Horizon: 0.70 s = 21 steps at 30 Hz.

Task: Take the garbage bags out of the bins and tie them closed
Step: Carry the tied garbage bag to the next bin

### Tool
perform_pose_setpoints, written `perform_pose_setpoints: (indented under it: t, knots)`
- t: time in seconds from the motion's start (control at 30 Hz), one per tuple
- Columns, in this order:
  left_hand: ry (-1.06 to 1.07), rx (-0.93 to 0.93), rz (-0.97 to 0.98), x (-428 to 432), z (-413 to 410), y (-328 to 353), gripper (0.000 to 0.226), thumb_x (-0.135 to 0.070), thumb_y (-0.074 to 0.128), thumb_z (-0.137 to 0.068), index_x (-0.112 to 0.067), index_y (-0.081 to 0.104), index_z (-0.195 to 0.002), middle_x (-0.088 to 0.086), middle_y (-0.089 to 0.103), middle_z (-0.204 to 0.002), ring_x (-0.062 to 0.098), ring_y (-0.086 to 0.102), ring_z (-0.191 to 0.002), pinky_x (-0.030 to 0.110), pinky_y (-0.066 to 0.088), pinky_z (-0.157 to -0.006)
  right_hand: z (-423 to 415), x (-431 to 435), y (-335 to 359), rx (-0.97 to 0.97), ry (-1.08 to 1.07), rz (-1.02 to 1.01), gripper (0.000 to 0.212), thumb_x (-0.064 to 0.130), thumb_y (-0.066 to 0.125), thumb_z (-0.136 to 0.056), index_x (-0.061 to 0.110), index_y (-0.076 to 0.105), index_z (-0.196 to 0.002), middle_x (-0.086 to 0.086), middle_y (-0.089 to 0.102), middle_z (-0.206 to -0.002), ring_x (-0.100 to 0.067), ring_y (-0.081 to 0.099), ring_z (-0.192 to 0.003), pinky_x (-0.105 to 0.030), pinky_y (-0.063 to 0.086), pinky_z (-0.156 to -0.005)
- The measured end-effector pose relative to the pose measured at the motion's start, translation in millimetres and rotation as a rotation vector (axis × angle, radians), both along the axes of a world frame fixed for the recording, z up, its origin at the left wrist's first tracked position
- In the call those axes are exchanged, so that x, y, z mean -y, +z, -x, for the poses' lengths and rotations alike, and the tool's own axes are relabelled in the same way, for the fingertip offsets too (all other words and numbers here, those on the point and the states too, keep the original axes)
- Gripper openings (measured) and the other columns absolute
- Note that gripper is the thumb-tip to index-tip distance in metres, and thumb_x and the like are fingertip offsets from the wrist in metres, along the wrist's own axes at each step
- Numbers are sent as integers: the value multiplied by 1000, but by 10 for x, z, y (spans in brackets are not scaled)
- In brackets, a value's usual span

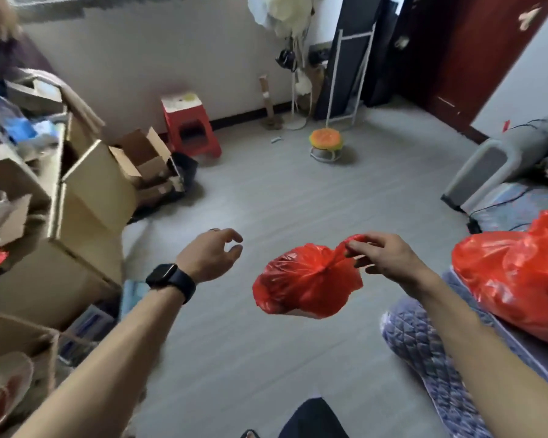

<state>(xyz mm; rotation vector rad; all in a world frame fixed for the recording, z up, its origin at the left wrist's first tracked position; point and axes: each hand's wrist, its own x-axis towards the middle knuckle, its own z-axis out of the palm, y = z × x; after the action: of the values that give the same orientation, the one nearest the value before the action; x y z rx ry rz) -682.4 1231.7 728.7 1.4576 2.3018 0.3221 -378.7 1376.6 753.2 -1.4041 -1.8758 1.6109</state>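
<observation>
A: Where is the small red bag (307,279)?

B: It hangs in the air in front of us, above the grey floor (266,191). The grip of our right hand (383,257) is clamped on its gathered neck, with thumb and fingertips pinching the plastic.

A: And our left hand (212,254)?

B: It hovers just left of the bag without touching it. Its grip is loose, the fingers lightly curled around nothing. We wear a black watch (171,281) on that wrist.

A: What do we see around us?

B: Cardboard boxes (89,197) are piled along our left. A red plastic stool (190,124) stands against the white wall (140,58), and a small orange-and-green stool (326,140) sits farther out on the floor. A dark red door (487,52) fills the far right corner. Close on our right, a larger red bag (513,279) sits beside a blue-grey quilted blanket (424,343).
</observation>
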Motion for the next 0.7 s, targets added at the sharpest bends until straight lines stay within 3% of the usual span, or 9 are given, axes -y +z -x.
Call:
perform_pose_setpoints:
  t: [0.37,0.53,0.7]
  knots:
    - [-191,5,-3,-3869,683,-243,25,-40,55,-95,-36,63,-118,-2,63,-120,20,59,-107,39,49,-94,617,-3246,-215,-102,-147,33,26,25,62,-95,1,72,-97,0,71,-85,-14,62,-76,-24,42,-64]
    - [-250,-25,-9,-5561,839,-196,25,-39,55,-95,-34,63,-118,0,64,-119,23,60,-107,40,50,-92,617,-4761,-58,-76,-248,21,26,25,61,-95,3,72,-95,4,70,-78,-10,61,-69,-26,41,-66]
    - [-338,-28,-16,-7177,817,-240,26,-38,54,-96,-32,63,-120,2,64,-120,25,60,-107,40,50,-92,570,-6169,-82,-62,-305,27,21,26,60,-96,8,72,-95,3,72,-85,-7,60,-67,-26,42,-65]
